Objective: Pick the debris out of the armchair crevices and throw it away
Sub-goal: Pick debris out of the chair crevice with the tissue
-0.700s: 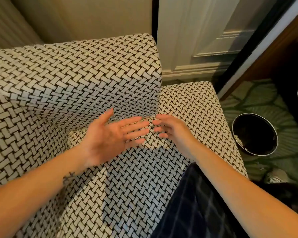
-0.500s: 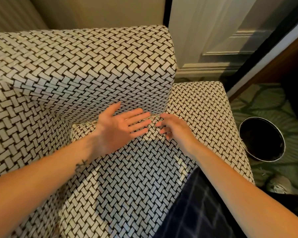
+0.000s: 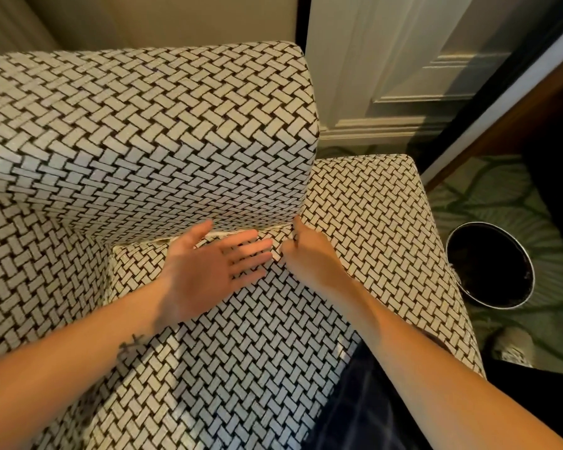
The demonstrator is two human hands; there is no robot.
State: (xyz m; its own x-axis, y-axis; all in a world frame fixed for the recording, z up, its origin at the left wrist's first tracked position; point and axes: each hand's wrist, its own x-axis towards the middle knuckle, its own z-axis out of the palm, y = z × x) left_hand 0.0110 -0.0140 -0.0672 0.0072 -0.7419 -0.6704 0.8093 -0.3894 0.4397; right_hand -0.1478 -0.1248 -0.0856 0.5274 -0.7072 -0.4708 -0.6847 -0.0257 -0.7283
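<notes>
The armchair is covered in a black-and-white woven pattern. Its backrest fills the upper left and its right armrest runs down the right. My left hand lies flat and palm up on the seat cushion, fingers spread, beside the back crevice. My right hand is curled, with its fingertips pushed into the corner where backrest, armrest and seat meet. The fingertips are hidden in the gap, so anything pinched there cannot be seen. No debris shows.
A round black waste bin with a metal rim stands on the green patterned carpet to the right of the armrest. A dark checked cloth lies on the seat front. A white door and skirting stand behind the chair.
My right hand has moved up and right into the corner crevice and curled tighter. My left hand has stayed flat on the seat, shifting slightly toward the back gap.
</notes>
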